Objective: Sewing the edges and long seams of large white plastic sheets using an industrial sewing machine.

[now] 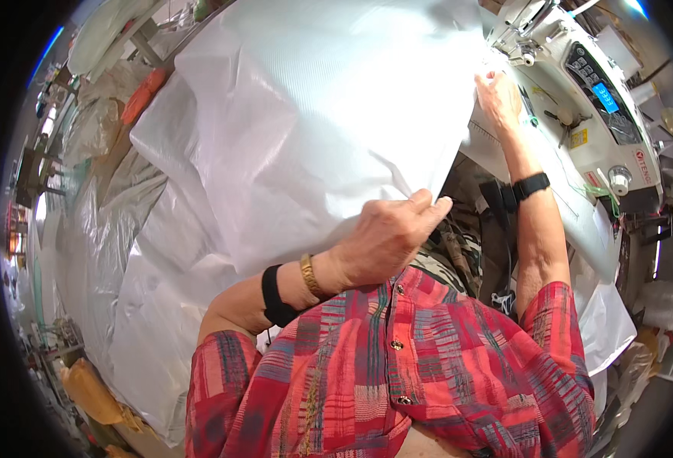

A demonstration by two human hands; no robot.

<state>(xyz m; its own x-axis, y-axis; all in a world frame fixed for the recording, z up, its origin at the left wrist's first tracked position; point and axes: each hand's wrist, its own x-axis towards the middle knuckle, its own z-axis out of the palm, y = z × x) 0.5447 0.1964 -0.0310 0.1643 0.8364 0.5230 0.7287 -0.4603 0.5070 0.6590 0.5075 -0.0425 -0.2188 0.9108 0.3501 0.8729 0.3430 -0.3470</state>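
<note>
A large white woven plastic sheet [291,137] spreads out in front of me, creased toward its left and near sides. My left hand [382,237] is closed on its near right corner, close to my chest, with thumb and forefinger pinched together. Farther along the same right edge, my right hand [498,95] pinches the sheet between bent fingers. That hand is beside the needle end of a white sewing machine [623,156], whose lit blue display [604,98] faces me. The stretch of edge between my hands looks fairly straight. The needle itself is too small to make out.
Crumpled clear and white plastic [107,221] is heaped along the left. An orange-red bundle [144,95] lies on it at the upper left. A brown-yellow package [92,391] is at the lower left. Green thread [615,204] hangs by the machine's handwheel [619,180].
</note>
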